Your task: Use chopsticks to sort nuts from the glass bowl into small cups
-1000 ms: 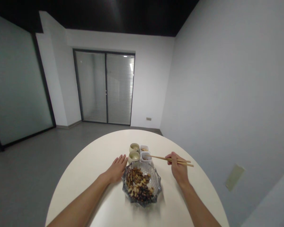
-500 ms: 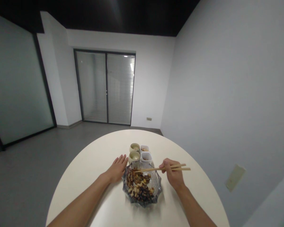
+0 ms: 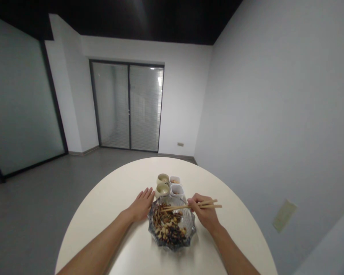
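A scalloped clear glass bowl (image 3: 192, 225) holds a mix of nuts, dark seeds and long brown striped pieces (image 3: 160, 218). In my right hand (image 3: 205, 214), closed at the bowl's right rim, are wooden chopsticks (image 3: 180, 207). Their tips reach down to the brown pieces on the bowl's far left side; whether anything is pinched between them is too small to tell. My left hand (image 3: 141, 205) lies flat on the table with fingers stretched out, beside the bowl's left rim.
Just beyond the bowl stand two greenish cups (image 3: 162, 190) and two white square dishes (image 3: 177, 189) with small bits inside. All rest on a round cream table (image 3: 126, 252). A white wall (image 3: 275, 114) rises close on the right.
My right hand has moved left and slightly nearer the bowl, carrying the chopsticks, whose tips now sit a little lower and further left. My left hand has stayed in place.
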Demonstrator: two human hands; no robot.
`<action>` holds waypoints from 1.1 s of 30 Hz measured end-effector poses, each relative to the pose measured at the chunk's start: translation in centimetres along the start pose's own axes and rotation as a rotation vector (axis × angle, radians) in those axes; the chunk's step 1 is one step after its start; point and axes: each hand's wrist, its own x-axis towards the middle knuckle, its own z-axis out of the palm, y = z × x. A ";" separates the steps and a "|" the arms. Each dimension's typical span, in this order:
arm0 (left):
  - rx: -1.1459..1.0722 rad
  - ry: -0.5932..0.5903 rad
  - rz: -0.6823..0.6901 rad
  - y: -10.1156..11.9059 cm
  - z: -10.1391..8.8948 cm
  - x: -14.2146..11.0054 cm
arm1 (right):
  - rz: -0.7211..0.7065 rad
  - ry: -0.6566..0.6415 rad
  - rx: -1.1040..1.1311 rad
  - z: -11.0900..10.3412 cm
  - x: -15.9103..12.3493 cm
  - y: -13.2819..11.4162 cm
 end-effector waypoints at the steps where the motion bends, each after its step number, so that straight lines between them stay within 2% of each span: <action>1: 0.000 -0.005 -0.002 0.0 -0.1 0.0 | -0.006 -0.006 -0.007 0.1 0.0 0.0; 10: -0.001 -0.013 -0.012 0.5 -0.7 -0.1 | -0.050 -0.072 -0.027 0.3 -0.1 -0.4; 20: -0.017 0.019 -0.003 -0.3 0.4 0.2 | 0.015 -0.001 0.008 0.0 0.0 -0.1; 33: -0.021 0.026 0.008 -0.3 0.3 0.1 | 0.007 0.042 0.004 -0.5 0.1 0.0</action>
